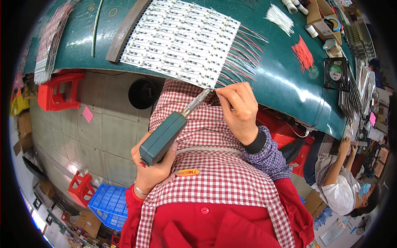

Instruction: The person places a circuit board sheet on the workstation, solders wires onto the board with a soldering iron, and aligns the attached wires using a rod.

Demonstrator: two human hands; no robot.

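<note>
My left hand point(154, 168) is wrapped round the dark green body of a soldering gun point(164, 136). Its metal barrel points up and to the right, and the tip meets the near right corner of a white panel of small circuit boards point(178, 41). By that same corner my right hand point(240, 110) is closed, thumb and forefinger pinching a thin wire whose end is mostly hidden. Red, white and dark wires point(244, 53) stick out from the panel's right edge.
A dark bar point(128, 31) lies along the panel's left side on the green table point(285, 91). Red wires point(303, 53), white wires point(279, 19) and a black fan point(336, 73) are to the right. Below stand a black bin point(142, 94) and red stools point(62, 91). A co-worker point(341, 182) sits far right.
</note>
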